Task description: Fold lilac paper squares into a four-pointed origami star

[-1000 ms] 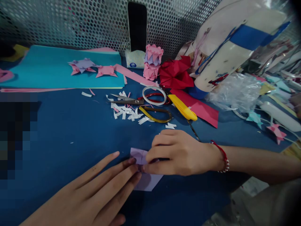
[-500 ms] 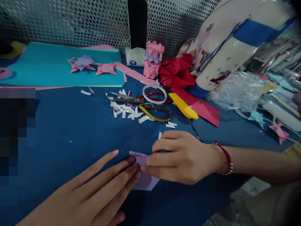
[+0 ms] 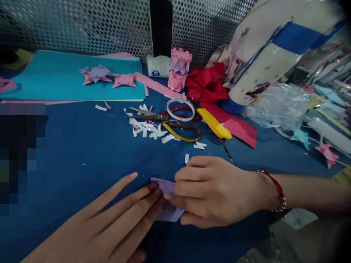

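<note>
A small piece of purple paper [image 3: 170, 213] lies on the blue table between my two hands, partly covered by their fingers. My left hand [image 3: 117, 215] lies flat, its fingers stretched out and the fingertips on the paper's left part. From the right, my right hand [image 3: 212, 191] rests over the paper with its fingers curled in, one fingertip pressing near the paper's middle. Whether it pinches an edge is hidden. Just beyond the hands are scissors [image 3: 161, 117], a tape roll [image 3: 168, 109], a yellow cutter [image 3: 215, 123] and white paper scraps [image 3: 148, 129].
Blue paper sheets [image 3: 68, 87] with folded pink and purple pieces lie at the back left. A phone [image 3: 161, 29] leans on the mesh. Red folded paper [image 3: 207, 84], a white and blue bottle [image 3: 270, 62] and a plastic bag [image 3: 279, 106] stand or lie at the right.
My right hand has shifted slightly down and its lower fingers now lie over the paper's right edge. The bracelet on that wrist has moved right. My left hand is nearly unchanged.
</note>
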Tool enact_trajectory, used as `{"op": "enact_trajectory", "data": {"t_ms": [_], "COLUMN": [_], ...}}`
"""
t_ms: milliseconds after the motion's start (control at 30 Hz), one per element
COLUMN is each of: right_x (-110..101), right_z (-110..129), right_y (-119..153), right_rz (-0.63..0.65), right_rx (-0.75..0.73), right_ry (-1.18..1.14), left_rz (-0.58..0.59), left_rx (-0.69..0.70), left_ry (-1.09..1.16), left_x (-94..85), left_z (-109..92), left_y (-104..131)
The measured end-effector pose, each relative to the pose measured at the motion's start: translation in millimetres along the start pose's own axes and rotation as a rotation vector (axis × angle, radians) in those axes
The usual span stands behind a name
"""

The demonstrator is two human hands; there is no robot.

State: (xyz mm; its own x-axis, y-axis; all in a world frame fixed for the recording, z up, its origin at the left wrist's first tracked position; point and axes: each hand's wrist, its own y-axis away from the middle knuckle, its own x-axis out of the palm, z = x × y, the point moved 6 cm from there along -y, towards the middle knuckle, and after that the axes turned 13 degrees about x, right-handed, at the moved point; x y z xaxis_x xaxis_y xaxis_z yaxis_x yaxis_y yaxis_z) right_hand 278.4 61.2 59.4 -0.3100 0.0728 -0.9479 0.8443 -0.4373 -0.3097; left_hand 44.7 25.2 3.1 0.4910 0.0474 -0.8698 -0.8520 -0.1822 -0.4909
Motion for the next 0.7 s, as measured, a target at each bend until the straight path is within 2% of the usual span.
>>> {"op": "enact_trajectory", "data": {"t_ms": [233, 533, 700], "right_x": [-6, -6, -6], "right_z": [4, 13, 18], "right_y": [7, 12, 10], "right_rz": [-0.156, -0.116, -0.061], "right_rx": [-0.064, -0.142, -0.124], "right_ry": [-0.001, 0.060, 0.061], "left_rz": [0.030, 0.039, 0.062], "left_rx": [0.012, 0.002, -0.016], "left_ry": [-0.006, 0.009, 0.011], "left_x": [1.3, 2.5, 3.5], "left_z": [1, 4, 1], "left_y": [-7, -14, -9]}}
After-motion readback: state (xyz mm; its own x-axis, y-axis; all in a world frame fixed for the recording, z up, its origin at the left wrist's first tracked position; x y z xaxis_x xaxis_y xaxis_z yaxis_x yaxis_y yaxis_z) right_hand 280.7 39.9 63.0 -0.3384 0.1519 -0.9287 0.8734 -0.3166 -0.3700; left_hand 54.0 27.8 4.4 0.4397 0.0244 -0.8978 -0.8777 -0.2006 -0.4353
